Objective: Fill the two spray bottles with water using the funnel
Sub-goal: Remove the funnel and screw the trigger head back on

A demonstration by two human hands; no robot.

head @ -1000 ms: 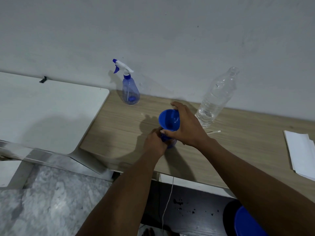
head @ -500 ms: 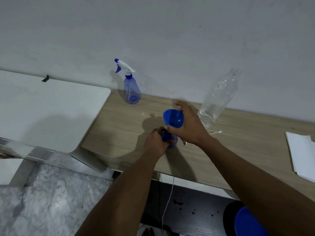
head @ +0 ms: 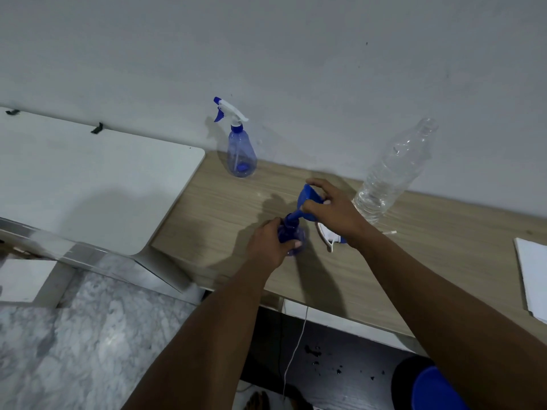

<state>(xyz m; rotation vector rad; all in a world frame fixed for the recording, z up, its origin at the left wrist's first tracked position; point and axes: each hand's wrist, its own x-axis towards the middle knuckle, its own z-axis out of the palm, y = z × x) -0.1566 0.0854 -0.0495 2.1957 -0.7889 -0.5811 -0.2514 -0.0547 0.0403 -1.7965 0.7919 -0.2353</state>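
Blue plastic fills the middle of the wooden desk (head: 219, 214). The left hand (head: 266, 247) curls round the body of an uncapped spray bottle (head: 291, 230) standing there, while the right hand (head: 334, 211) grips the cone of the funnel (head: 305, 198). The funnel is tilted, its spout at the bottle's neck (whether it sits fully inside I cannot tell). Just under the right wrist lies a white-and-blue spray head (head: 328, 236). The second spray bottle (head: 240, 156), trigger top on, stands upright by the wall, well apart to the left. A clear water bottle (head: 390, 173), cap off and partly filled, stands just right of the hands. White paper (head: 532, 276) lies at the desk's right end.
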